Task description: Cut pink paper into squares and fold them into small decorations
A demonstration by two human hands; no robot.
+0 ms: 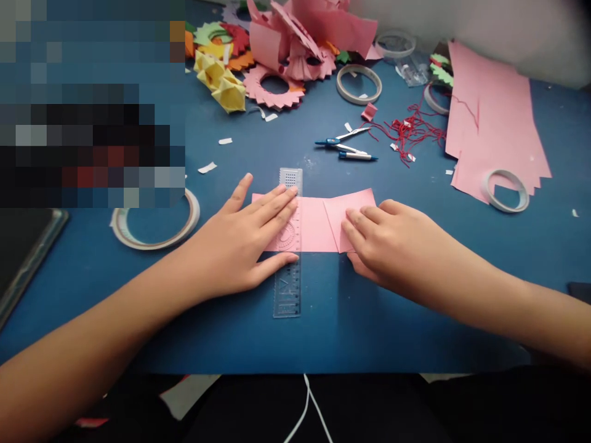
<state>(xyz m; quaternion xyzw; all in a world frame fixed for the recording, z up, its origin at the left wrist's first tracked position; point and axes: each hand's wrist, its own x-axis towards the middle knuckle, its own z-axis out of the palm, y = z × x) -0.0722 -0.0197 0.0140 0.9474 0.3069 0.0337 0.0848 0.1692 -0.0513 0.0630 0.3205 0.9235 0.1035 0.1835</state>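
A pink paper strip (316,224) lies flat on the blue table (378,307). A clear plastic ruler (288,289) lies across it, running away from me. My left hand (244,237) rests flat with fingers spread, pressing the paper and the ruler down. My right hand (392,246) lies on the paper's right end, where a folded flap (353,203) overlaps the strip; its fingers are extended and press on the fold.
A compass (346,147) and tangled red thread (409,132) lie behind the paper. Tape rolls sit at left (154,237), right (505,191) and back (359,84). Pink sheets (496,123) are stacked at right. Folded paper wreaths (272,86) are piled at the back. A dark tablet (23,252) is at far left.
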